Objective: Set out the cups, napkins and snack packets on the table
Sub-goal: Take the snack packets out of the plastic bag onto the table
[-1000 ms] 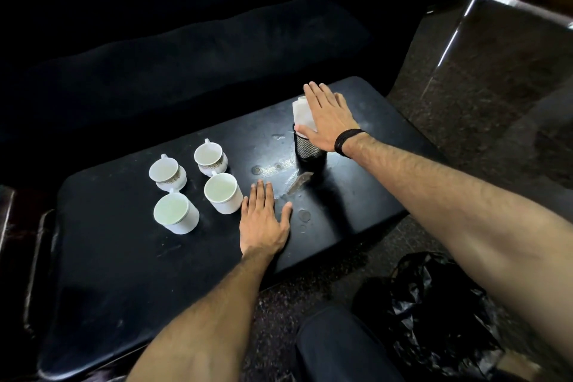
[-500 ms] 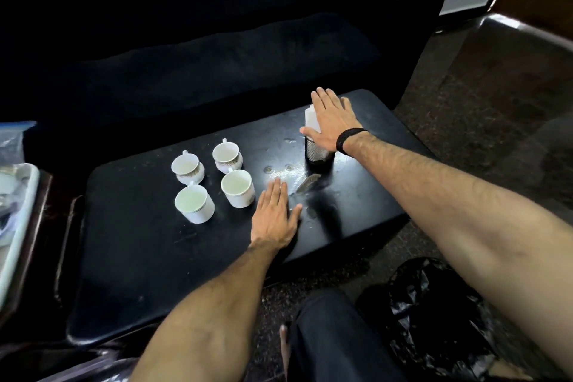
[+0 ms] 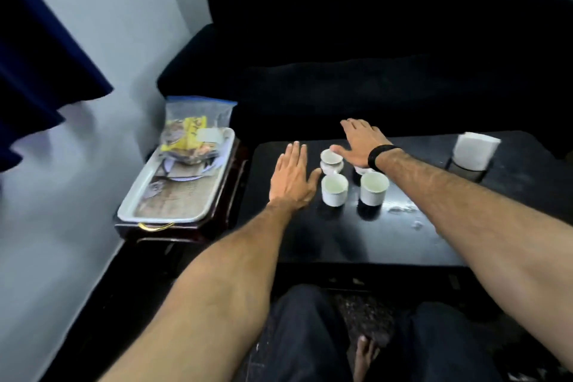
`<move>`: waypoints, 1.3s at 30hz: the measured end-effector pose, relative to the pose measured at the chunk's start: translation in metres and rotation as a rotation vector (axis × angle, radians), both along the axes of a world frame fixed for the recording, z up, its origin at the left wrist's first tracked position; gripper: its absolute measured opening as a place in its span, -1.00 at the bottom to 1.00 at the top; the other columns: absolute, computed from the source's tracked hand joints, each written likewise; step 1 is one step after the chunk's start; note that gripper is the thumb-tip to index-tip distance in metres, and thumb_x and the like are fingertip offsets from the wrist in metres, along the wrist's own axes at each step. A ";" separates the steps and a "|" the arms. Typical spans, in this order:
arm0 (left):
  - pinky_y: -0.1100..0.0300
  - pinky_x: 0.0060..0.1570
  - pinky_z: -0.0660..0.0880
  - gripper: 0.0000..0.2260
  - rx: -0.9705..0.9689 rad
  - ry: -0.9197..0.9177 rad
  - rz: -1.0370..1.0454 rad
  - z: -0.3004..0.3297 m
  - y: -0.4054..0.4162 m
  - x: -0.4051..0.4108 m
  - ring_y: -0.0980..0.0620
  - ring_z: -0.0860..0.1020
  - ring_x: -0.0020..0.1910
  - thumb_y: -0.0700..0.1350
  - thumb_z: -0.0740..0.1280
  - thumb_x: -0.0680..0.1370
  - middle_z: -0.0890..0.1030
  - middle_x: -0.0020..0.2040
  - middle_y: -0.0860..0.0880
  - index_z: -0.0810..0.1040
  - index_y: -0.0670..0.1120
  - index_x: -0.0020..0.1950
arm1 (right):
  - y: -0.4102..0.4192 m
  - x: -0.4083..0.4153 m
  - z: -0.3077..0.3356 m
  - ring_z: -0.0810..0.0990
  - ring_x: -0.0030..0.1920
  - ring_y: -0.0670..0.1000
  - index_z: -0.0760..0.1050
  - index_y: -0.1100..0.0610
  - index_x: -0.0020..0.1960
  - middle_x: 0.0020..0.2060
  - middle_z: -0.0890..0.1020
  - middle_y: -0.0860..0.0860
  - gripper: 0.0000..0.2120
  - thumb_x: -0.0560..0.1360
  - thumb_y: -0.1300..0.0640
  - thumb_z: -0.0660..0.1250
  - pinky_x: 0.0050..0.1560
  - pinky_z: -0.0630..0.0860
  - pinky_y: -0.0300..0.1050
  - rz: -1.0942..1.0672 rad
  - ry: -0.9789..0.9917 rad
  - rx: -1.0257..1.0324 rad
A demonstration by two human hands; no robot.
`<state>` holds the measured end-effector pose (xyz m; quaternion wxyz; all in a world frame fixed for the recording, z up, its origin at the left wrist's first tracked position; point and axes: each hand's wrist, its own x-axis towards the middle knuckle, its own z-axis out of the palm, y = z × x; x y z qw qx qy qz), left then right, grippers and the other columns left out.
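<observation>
Right hand (image 3: 361,141) over cups (image 3: 333,189) (fingers flat)

A plain pale grey wall (image 3: 102,25) is seen at the left, hung with a dark blue curtain (image 3: 34,49). A black upholstered sofa (image 3: 372,49) is set behind a glossy black low table (image 3: 310,236).

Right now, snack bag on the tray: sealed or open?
Cannot tell. The snack bag stands upright on the tray, blue strip along its top, but blur hides whether it is closed.
</observation>
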<state>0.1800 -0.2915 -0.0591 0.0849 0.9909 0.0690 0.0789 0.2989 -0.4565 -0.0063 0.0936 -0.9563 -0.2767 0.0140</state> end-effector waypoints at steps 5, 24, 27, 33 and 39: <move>0.04 0.55 -0.09 -0.35 0.009 0.036 0.213 -0.003 0.098 -0.048 -0.05 -0.05 0.59 0.20 0.02 0.63 0.01 0.61 -0.14 0.00 -0.16 0.60 | 0.101 -0.032 -0.001 0.30 0.45 0.18 0.17 0.17 0.52 0.46 0.35 0.15 -0.27 0.54 -0.27 0.20 0.40 0.32 0.16 0.168 0.060 -0.006; -0.14 0.47 -0.31 -0.27 -0.137 0.376 0.532 -0.085 0.261 -0.043 -0.07 -0.28 0.57 0.39 -0.20 0.55 -0.27 0.59 -0.10 -0.27 0.01 0.59 | 0.352 -0.020 -0.060 0.45 0.35 0.17 0.26 0.24 0.47 0.39 0.43 0.18 -0.35 0.56 -0.17 0.27 0.25 0.42 -0.02 0.108 0.466 0.436; -0.16 0.45 -0.33 -0.27 -0.116 0.399 0.525 -0.092 0.264 -0.040 -0.06 -0.31 0.55 0.40 -0.24 0.53 -0.32 0.57 -0.09 -0.33 0.03 0.56 | 0.378 -0.001 -0.066 0.46 0.36 0.14 0.20 0.21 0.51 0.41 0.43 0.14 -0.27 0.52 -0.15 0.35 0.30 0.43 -0.07 -0.099 0.635 0.599; -0.15 0.46 -0.32 -0.29 -0.124 0.362 0.537 -0.094 0.263 -0.039 -0.04 -0.29 0.56 0.38 -0.21 0.55 -0.29 0.59 -0.08 -0.29 0.02 0.57 | 0.416 0.019 -0.074 0.61 0.14 0.07 0.26 0.23 0.48 0.31 0.53 0.12 -0.07 0.31 -0.19 0.55 0.04 0.60 -0.11 -0.351 0.934 0.911; -0.13 0.46 -0.32 -0.29 -0.123 0.329 0.549 -0.098 0.264 -0.037 -0.04 -0.26 0.57 0.37 -0.16 0.56 -0.25 0.60 -0.07 -0.24 0.03 0.59 | 0.437 0.021 -0.081 0.49 -0.61 -0.11 0.57 0.19 -0.07 -0.39 0.60 0.03 -0.59 0.30 -0.10 0.56 -0.59 0.36 -0.31 -0.377 0.988 0.995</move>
